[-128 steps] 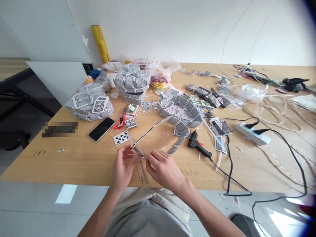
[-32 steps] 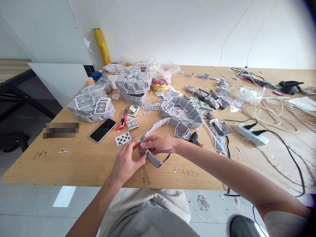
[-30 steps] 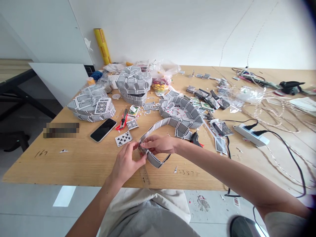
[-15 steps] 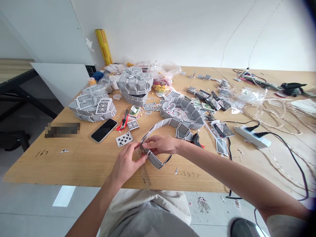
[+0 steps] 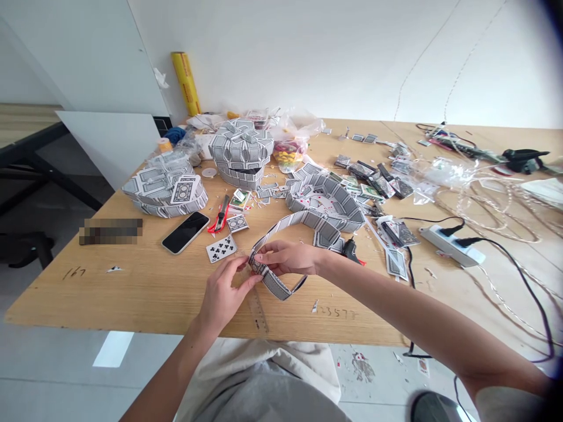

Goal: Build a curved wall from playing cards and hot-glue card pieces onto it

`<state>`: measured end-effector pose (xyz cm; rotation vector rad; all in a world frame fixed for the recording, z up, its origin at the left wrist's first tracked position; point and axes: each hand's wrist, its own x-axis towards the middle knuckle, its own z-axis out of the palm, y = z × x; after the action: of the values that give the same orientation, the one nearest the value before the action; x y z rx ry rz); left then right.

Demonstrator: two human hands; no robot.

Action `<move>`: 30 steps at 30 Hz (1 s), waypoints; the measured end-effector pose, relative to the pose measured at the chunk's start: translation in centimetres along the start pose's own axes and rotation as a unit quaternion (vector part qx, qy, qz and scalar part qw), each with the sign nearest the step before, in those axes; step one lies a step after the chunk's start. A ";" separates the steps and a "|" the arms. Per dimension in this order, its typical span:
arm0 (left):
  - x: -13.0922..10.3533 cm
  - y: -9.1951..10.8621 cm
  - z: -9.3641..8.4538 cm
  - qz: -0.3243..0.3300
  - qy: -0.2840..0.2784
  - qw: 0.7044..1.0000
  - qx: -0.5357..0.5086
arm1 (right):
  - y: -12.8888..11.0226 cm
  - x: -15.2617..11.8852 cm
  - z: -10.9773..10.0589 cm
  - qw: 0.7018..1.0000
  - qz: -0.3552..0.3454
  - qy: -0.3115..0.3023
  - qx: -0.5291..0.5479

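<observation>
A long band of joined playing cards (image 5: 277, 285), grey-patterned backs outward, curves through both hands near the table's front edge. My left hand (image 5: 226, 285) pinches its near left part between thumb and fingers. Across from it, my right hand (image 5: 285, 258) grips the same stretch from inside the curve, thumb on top. Beneath the hands a clear ruler (image 5: 257, 308) lies partly hidden. Left of them are an eight of clubs (image 5: 221, 249), a face-down card (image 5: 238, 223) and a red utility knife (image 5: 220, 215). Behind the band stands an open card-walled tray (image 5: 347, 214).
A phone (image 5: 185, 232) and a card-covered box (image 5: 167, 187) lie at left; a lidded card box (image 5: 241, 152) stands behind. At right are a black glue gun (image 5: 350, 252), loose cards (image 5: 396, 262), a power strip (image 5: 453, 246) and tangled cables. A yellow roll (image 5: 185, 82) leans on the wall.
Both hands keep their hold on the card band with almost no movement. The view has shifted very slightly.
</observation>
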<state>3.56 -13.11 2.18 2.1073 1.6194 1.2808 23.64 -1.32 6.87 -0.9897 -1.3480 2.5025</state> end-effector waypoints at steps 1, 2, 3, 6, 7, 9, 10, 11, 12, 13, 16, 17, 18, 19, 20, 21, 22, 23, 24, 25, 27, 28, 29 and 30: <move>0.1 0.0 0.0 -0.001 0.001 1.000 0.001 | 0.0 0.0 0.1 1.000 0.002 0.003 -0.002; 0.1 0.1 0.0 -0.002 0.000 1.000 0.003 | 0.0 0.0 0.1 1.000 0.004 0.007 -0.005; 0.2 0.2 -0.1 -0.003 -0.002 1.000 0.004 | 0.1 0.0 0.2 1.000 0.006 0.012 -0.006; 0.5 0.3 -0.2 -0.001 -0.013 1.000 0.005 | 0.2 0.0 0.4 1.000 0.010 0.025 -0.009; 0.6 0.3 -0.2 0.001 -0.014 1.000 0.006 | 0.2 0.0 0.4 1.000 0.010 0.026 -0.010; 0.6 0.2 -0.3 0.005 -0.015 1.000 0.009 | 0.2 -0.1 0.5 1.000 0.005 0.023 -0.010; 0.7 0.1 -0.3 0.007 -0.015 1.000 0.010 | 0.2 -0.1 0.5 1.000 0.004 0.021 -0.010; 0.7 0.1 -0.3 0.009 -0.015 1.000 0.010 | 0.2 -0.1 0.5 1.000 0.002 0.021 -0.009; 0.7 0.0 -0.3 0.009 -0.016 1.000 0.010 | 0.3 -0.1 0.4 1.000 0.002 0.022 -0.008; 0.6 -0.1 -0.3 0.009 -0.017 1.000 0.008 | 0.3 -0.1 0.4 1.000 0.003 0.023 -0.006; 0.5 -0.3 -0.3 0.001 -0.020 1.000 0.003 | 0.3 -0.1 0.2 1.000 0.005 0.026 -0.001; 0.4 -0.3 -0.3 -0.003 -0.021 1.000 0.002 | 0.3 -0.1 0.2 1.000 0.005 0.026 0.000; 0.4 -0.3 -0.4 -0.006 -0.021 1.000 0.003 | 0.3 0.0 0.1 1.000 0.005 0.026 0.000; 0.4 -0.3 -0.4 -0.006 -0.021 1.000 0.004 | 0.3 0.0 0.1 1.000 0.004 0.028 -0.001; 0.3 -0.3 -0.4 -0.003 -0.021 1.000 0.008 | 0.3 0.0 0.1 1.000 0.004 0.030 -0.002; 0.3 -0.3 -0.4 0.001 -0.022 1.000 0.013 | 0.2 0.0 0.1 1.000 0.004 0.031 -0.004; 0.4 -0.3 -0.4 0.008 -0.022 1.000 0.020 | 0.2 0.0 0.2 0.999 0.004 0.033 -0.006; 0.4 -0.3 -0.4 0.017 -0.024 0.999 0.028 | 0.2 0.0 0.2 0.999 0.005 0.035 -0.009; 0.4 -0.2 -0.4 0.026 -0.027 0.999 0.035 | 0.2 -0.1 0.3 0.999 0.007 0.037 -0.014; 0.5 -0.2 -0.5 0.036 -0.029 0.998 0.042 | 0.2 -0.1 0.3 0.999 0.010 0.040 -0.019; 0.7 -0.2 -0.6 0.054 -0.035 0.996 0.054 | 0.1 -0.2 0.5 0.999 0.013 0.044 -0.028; 0.8 -0.2 -0.6 0.061 -0.038 0.996 0.061 | 0.1 -0.2 0.5 0.998 0.013 0.046 -0.031; 0.9 -0.1 -0.7 0.066 -0.042 0.995 0.068 | 0.1 -0.3 0.6 0.998 0.013 0.048 -0.033; 1.0 -0.1 -0.7 0.071 -0.047 0.994 0.074 | 0.1 -0.3 0.6 0.998 0.011 0.052 -0.033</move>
<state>3.01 -12.45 3.05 2.3709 1.5962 1.1125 23.51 -1.92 7.20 -1.1374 -1.4049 2.3996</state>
